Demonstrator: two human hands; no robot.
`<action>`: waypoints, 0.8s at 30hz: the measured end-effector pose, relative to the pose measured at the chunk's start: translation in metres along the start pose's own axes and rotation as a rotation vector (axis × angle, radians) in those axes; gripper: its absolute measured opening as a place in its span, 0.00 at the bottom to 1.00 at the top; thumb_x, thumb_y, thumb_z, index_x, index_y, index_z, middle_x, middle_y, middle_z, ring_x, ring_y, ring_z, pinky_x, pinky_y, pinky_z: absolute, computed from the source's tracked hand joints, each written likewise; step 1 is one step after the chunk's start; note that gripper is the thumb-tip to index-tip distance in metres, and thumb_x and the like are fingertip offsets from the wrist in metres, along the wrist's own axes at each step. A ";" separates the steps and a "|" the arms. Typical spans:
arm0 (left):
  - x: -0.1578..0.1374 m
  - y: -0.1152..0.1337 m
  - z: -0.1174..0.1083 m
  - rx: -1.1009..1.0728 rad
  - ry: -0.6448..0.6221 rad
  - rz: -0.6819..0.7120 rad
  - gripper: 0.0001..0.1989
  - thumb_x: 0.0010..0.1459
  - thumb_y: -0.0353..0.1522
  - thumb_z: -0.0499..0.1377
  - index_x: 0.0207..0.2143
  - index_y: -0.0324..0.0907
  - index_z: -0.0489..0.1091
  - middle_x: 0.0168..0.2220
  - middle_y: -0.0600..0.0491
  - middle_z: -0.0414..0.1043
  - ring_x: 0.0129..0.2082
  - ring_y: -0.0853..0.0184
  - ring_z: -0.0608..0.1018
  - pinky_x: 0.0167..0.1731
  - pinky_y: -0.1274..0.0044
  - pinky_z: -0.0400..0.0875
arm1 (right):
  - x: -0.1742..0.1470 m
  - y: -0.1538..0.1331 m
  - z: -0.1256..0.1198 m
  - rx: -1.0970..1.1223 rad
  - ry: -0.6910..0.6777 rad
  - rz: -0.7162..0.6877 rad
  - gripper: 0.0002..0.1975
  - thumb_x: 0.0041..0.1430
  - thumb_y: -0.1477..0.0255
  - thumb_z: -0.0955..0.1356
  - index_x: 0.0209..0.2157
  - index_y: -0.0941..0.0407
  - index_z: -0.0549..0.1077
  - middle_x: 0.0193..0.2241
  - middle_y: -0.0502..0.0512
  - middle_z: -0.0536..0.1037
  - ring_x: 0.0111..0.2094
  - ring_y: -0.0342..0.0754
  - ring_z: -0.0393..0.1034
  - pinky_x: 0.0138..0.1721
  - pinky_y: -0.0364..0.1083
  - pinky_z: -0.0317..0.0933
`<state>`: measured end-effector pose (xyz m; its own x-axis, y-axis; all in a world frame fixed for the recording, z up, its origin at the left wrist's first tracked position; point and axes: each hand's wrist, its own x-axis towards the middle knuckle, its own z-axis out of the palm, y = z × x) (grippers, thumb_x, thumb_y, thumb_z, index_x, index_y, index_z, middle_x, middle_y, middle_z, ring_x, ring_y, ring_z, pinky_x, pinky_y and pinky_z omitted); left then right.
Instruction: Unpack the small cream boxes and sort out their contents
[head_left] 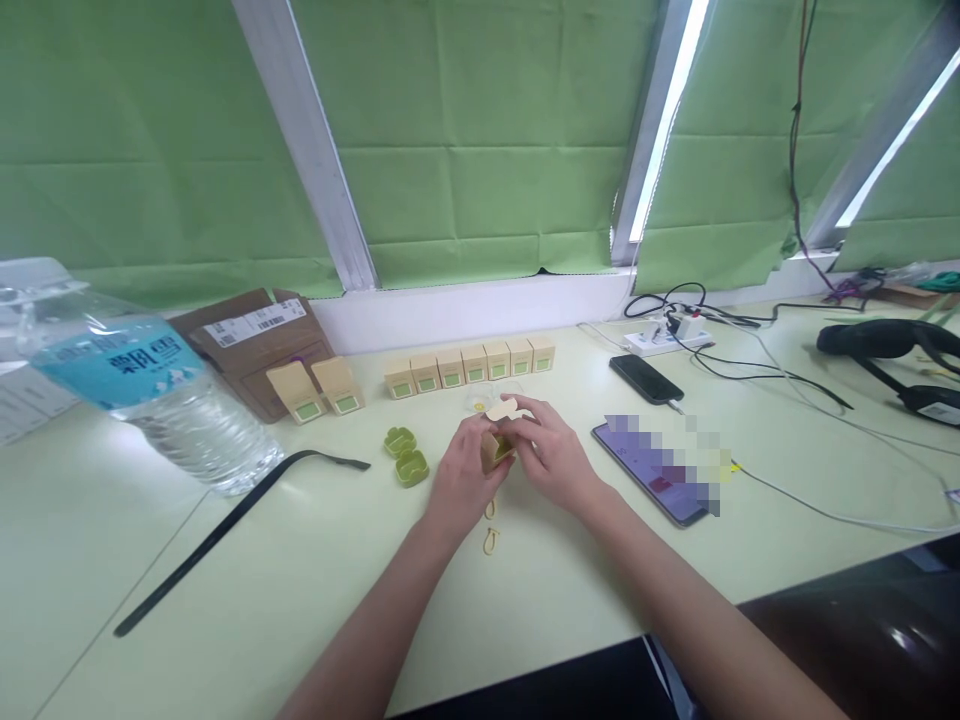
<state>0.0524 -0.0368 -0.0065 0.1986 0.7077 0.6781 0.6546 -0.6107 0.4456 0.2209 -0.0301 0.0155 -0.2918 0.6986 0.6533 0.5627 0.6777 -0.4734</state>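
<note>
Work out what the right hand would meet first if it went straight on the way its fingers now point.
The right hand would probably first meet the small open box, which it seems to touch. The left hand holds the box's other side. Depth there is hard to judge.

Over the pale surface (555, 610), the left hand (466, 468) and right hand (555, 455) held a small carton (490, 452) between them. Two yellowish loops (490, 542) lay just on its near side, and an open green case (410, 466) sat left of the hands. Behind stood a row of seven boxes (474, 366); two more boxes (339, 386) stood farther left, by a brown package (247, 345). Two phones (646, 379) lay to the right.
</note>
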 end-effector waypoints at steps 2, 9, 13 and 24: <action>0.000 -0.002 0.000 0.026 -0.023 0.032 0.20 0.58 0.26 0.61 0.50 0.47 0.60 0.52 0.48 0.69 0.52 0.59 0.75 0.45 0.69 0.73 | -0.001 -0.001 -0.001 -0.027 -0.042 0.039 0.17 0.62 0.79 0.62 0.43 0.49 0.79 0.60 0.54 0.69 0.58 0.56 0.66 0.50 0.56 0.70; 0.001 -0.002 -0.002 0.096 -0.068 0.115 0.18 0.60 0.26 0.58 0.51 0.47 0.61 0.55 0.47 0.69 0.55 0.58 0.73 0.51 0.63 0.71 | -0.001 -0.002 0.000 -0.055 -0.078 0.100 0.09 0.61 0.75 0.65 0.37 0.49 0.78 0.59 0.56 0.71 0.58 0.57 0.67 0.42 0.54 0.71; 0.001 0.000 -0.003 0.119 -0.100 0.139 0.21 0.59 0.24 0.58 0.53 0.48 0.60 0.57 0.46 0.68 0.57 0.56 0.72 0.52 0.61 0.71 | 0.000 0.000 0.001 0.014 -0.087 0.128 0.07 0.61 0.72 0.67 0.29 0.53 0.74 0.58 0.59 0.71 0.59 0.57 0.67 0.45 0.55 0.71; 0.002 0.004 -0.004 0.080 -0.103 0.114 0.23 0.58 0.25 0.59 0.54 0.48 0.59 0.56 0.45 0.67 0.56 0.56 0.72 0.50 0.62 0.72 | 0.002 0.009 0.005 0.170 -0.026 0.087 0.08 0.68 0.72 0.62 0.41 0.52 0.74 0.58 0.58 0.71 0.55 0.52 0.70 0.52 0.53 0.68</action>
<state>0.0529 -0.0391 -0.0008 0.3456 0.6706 0.6564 0.6790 -0.6615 0.3184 0.2215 -0.0216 0.0097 -0.2690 0.7604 0.5912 0.4481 0.6421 -0.6220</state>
